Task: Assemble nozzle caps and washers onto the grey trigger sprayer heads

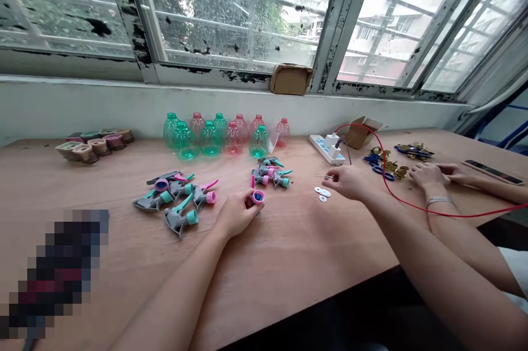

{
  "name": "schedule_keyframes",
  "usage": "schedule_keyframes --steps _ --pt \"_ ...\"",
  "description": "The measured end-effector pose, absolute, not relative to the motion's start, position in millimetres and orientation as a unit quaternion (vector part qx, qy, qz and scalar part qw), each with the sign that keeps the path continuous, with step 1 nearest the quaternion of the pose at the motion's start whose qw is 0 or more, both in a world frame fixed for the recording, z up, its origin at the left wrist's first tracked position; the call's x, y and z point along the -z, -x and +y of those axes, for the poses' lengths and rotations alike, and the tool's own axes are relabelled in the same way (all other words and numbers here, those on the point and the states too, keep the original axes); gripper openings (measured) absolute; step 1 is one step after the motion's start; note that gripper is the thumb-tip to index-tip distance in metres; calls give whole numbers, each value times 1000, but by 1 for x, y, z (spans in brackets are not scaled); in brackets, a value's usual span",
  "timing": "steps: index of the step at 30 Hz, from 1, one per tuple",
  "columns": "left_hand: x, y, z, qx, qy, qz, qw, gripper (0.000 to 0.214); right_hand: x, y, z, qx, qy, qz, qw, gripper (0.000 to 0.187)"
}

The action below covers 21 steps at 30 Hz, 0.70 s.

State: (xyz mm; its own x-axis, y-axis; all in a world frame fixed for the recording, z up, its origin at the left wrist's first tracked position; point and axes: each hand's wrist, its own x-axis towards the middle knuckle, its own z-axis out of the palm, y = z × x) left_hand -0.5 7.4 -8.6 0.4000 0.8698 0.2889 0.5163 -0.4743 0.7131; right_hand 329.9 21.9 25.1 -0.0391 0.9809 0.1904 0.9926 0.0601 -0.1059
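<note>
My left hand point(238, 213) is closed round a trigger spray head, its pink collar point(258, 197) turned up toward me with a dark blue inside. Most of that spray head is hidden by the fingers. My right hand point(345, 181) pinches a thin pale piece point(325, 176), too small to name surely, above the table. Just below it lie several flat white discs point(323, 198). Loose grey spray heads with pink and teal parts lie in a left group point(177, 219) and a smaller group point(282, 179) beyond my left hand.
Green and pink clear bottles point(210, 141) stand along the wall. A white power strip point(325, 148) and small cardboard box point(358, 133) are behind my right hand. A red cable point(396, 194) crosses the right side. Another person's hands point(431, 175) rest near gold-and-blue pieces point(396, 168).
</note>
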Motion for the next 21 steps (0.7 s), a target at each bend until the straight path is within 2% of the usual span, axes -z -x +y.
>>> schedule_keyframes --steps 7,10,16,21 --pt "6 3 6 -328 -790 440 274 16 6 -265 60 -77 606 -767 196 26" --pt "4 4 5 -316 -794 440 275 14 13 -259 72 -101 606 -766 189 23" --pt "5 7 8 -302 -795 453 266 17 8 -261 86 -66 630 -758 157 14" --pt "0 9 3 -301 -801 449 256 16 -8 -308 76 -18 737 -663 131 16"
